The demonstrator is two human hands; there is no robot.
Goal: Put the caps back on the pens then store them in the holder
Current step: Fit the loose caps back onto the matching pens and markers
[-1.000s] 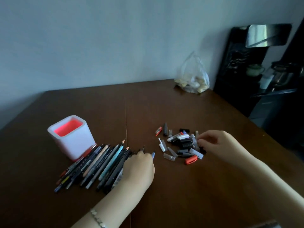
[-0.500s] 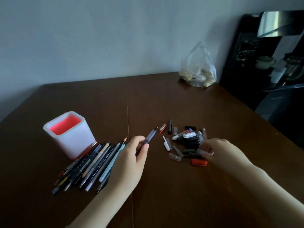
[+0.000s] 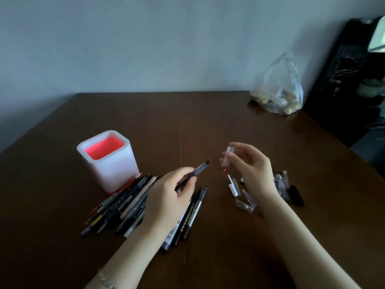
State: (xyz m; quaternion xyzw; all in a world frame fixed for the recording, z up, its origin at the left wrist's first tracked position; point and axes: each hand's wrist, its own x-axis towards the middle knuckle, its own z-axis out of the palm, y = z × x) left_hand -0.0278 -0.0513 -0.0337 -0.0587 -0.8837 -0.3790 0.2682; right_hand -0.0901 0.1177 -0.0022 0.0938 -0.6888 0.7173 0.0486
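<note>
Frame centre: left hand (image 3: pixel 166 197) grips uncapped pen (image 3: pixel 198 171), tip up-right. Right hand (image 3: pixel 253 170) pinches clear cap (image 3: pixel 227 157) just beside it. Holder (image 3: pixel 108 161) left, empty-looking. Risk: cap mismatched or misaligned, nib jabs fingers, cap slips.

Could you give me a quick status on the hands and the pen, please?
Left hand grips uncapped pen. Right hand pinches clear cap, not yet on pen. Holder shows no pens inside; nothing between tip and cap.
</note>
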